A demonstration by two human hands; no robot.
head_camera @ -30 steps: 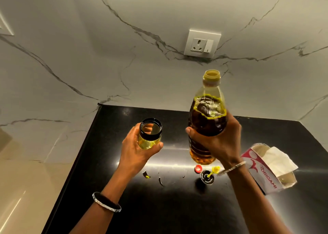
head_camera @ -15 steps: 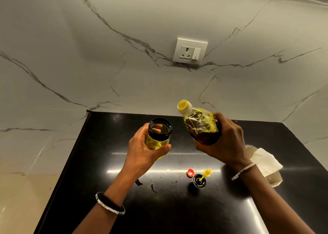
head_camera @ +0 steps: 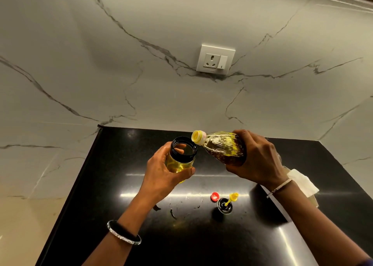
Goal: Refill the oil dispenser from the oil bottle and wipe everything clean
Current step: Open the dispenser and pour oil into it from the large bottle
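My left hand (head_camera: 164,176) grips the oil dispenser (head_camera: 181,159), a clear jar with a black rim, partly filled with yellow oil and held above the black counter (head_camera: 96,215). My right hand (head_camera: 257,161) grips the oil bottle (head_camera: 222,146), tipped nearly flat with its yellow neck touching the jar's rim. No stream of oil is visible. The dispenser's black lid with a yellow spout (head_camera: 225,205) lies on the counter beside a small red cap (head_camera: 215,196).
A white tissue (head_camera: 302,182) in its pack lies at the right, mostly behind my right wrist. Oil smears and drops (head_camera: 173,213) mark the counter's middle. Marble walls with a socket plate (head_camera: 216,59) close off the back and left.
The bottle went from upright to tipped nearly flat, and its neck came down to the jar's rim. The jar stayed in my left hand.
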